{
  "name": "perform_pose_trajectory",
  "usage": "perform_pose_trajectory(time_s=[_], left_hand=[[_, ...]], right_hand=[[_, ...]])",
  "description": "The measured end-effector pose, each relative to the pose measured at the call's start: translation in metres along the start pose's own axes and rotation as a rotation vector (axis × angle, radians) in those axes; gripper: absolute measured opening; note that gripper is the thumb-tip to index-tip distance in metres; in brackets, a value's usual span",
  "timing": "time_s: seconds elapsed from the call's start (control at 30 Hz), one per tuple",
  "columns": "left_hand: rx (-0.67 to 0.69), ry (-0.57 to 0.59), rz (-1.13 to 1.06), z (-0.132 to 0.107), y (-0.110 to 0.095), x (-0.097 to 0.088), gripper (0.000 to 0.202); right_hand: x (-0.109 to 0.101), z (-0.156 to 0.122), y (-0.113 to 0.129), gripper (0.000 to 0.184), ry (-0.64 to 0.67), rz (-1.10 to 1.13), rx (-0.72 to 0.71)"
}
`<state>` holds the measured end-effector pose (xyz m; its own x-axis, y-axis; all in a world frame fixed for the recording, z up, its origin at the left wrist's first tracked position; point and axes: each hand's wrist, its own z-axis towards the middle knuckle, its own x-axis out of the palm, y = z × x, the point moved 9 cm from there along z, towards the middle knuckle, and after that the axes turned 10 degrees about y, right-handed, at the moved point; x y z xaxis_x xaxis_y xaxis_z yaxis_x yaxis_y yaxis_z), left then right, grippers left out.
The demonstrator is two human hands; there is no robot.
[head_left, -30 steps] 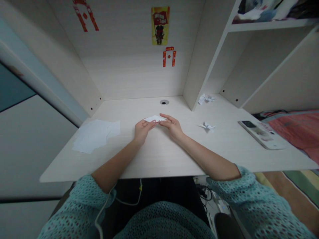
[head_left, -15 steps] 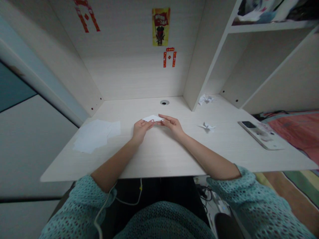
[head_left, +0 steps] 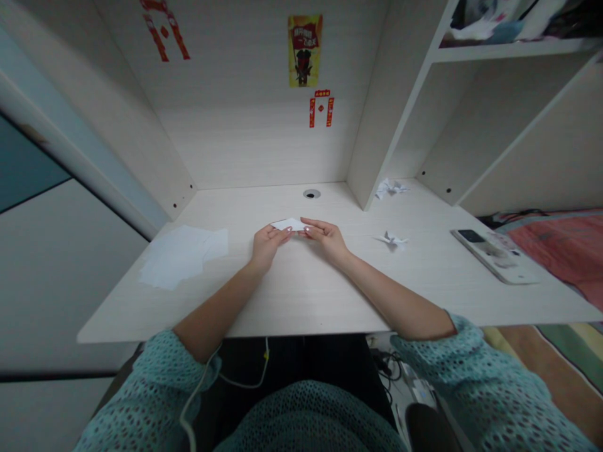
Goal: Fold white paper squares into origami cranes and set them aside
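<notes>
Left hand (head_left: 264,246) and right hand (head_left: 332,242) both grasp one small piece of folded paper (head_left: 288,223), thumbs on the near side and fingers behind or beneath it. Left fingers pinch its left end; the right thumb is at its right end, with the right forefinger reaching out along the far side. The paper is held around the middle of the desk (head_left: 301,295), nearer the back edge than the front; whether it touches the surface I cannot tell.

As for progress, the piece in hand looks flat and pointed, so it seems only partly folded. Right of it, well in from the desk's right edge, stands a spiky paper shape (head_left: 392,239) that looks finished, and more white shapes (head_left: 391,188) sit by the back edge, beside the foot of an upright panel (head_left: 379,125); their count is unclear. Flat paper sheets (head_left: 183,254) lie overlapping along the desk's left edge, apparently unfolded. A phone (head_left: 492,256) lies near the right edge.

Compared with one second ago, the paper and both hands sit slightly farther left, and the thumbs stand a little wider apart. Against half a second ago, hardly anything differs. The sheets, shapes and phone keep their places on the desk.
</notes>
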<state>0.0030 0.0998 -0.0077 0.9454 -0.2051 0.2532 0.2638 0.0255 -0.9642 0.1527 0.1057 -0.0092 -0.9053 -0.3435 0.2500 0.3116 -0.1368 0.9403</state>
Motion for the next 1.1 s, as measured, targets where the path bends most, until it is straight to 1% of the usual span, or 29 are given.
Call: perform_pose_trajectory(time_s=[0.2,0.33,0.43,0.5,0.6,0.73,0.93,1.03,1.1], left_hand=[[0.0,-0.014,0.014,0.0,-0.006,-0.003,0.029],[0.058,-0.051,0.045,0.001,-0.013,-0.01,0.03],[0.096,-0.068,0.066,0.001,-0.016,-0.013,0.032],[0.095,-0.038,0.074,0.001,-0.015,-0.009,0.035],[0.076,0.027,0.087,0.001,-0.013,-0.001,0.043],[0.036,0.054,0.09,0.0,-0.01,0.001,0.049],[0.043,0.053,0.12,0.002,-0.012,0.0,0.046],[0.054,0.052,0.177,0.003,-0.013,-0.001,0.048],[0.077,0.042,0.243,0.002,-0.016,-0.002,0.053]], right_hand=[[0.01,-0.001,0.009,0.045,0.122,-0.053,-0.053],[0.014,-0.002,0.013,0.052,0.174,-0.005,-0.035],[0.008,-0.001,0.012,0.049,0.116,-0.028,-0.007],[0.003,0.0,0.01,0.04,0.066,-0.138,0.013],[0.0,0.0,0.007,0.032,0.03,-0.308,0.017],[-0.003,0.0,0.007,0.03,-0.002,-0.366,0.007],[-0.001,-0.001,0.01,0.03,0.008,-0.401,-0.017],[0.004,-0.001,0.01,0.031,0.055,-0.444,-0.018],[0.009,-0.002,0.008,0.031,0.096,-0.468,-0.01]])
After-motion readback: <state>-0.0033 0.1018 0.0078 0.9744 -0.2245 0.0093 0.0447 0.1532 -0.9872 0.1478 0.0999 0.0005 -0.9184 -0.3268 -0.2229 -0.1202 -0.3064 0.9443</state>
